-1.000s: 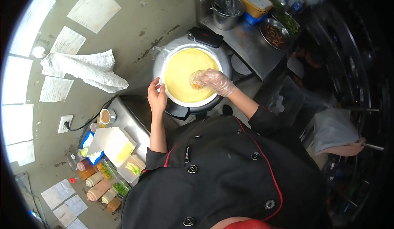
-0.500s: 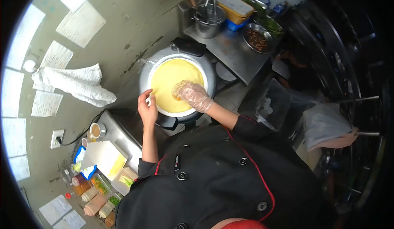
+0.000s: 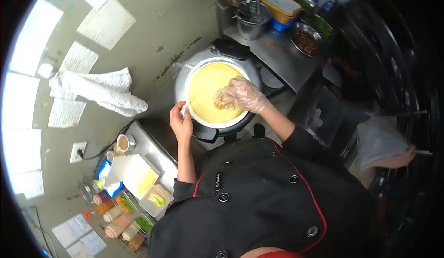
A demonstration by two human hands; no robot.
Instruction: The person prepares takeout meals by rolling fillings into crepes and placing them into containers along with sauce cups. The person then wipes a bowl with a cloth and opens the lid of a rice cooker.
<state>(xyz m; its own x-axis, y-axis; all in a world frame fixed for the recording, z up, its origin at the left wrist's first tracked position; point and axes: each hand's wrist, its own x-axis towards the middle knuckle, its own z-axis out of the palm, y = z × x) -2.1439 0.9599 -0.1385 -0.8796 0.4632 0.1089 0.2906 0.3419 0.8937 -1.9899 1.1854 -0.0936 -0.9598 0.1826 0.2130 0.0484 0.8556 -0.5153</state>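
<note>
A round yellow sheet of food, like a thin omelette (image 3: 203, 80), covers the white-rimmed surface of a round appliance (image 3: 181, 84). On its lower right part lies a mound of pale shredded filling (image 3: 223, 101) with orange bits. My right hand (image 3: 247, 95), in a clear plastic glove, is at the mound's upper right side with its fingers bent together; whatever may be in them is hidden. My bare left hand (image 3: 181, 123) is at the lower left rim, thumb and fingers apart, holding nothing.
At upper right, a steel counter (image 3: 266, 50) bears a utensil pot (image 3: 253, 24), a yellow tub (image 3: 280, 7) and a bowl of brown food (image 3: 306, 40). At lower left stand an open white box (image 3: 134, 172) and several sauce bottles (image 3: 118, 225). A white towel (image 3: 99, 89) hangs on the wall.
My right hand has shifted up and right off the filling, exposing more of the mound on the yellow sheet. My left hand stays at the rim. The whole view has shifted.
</note>
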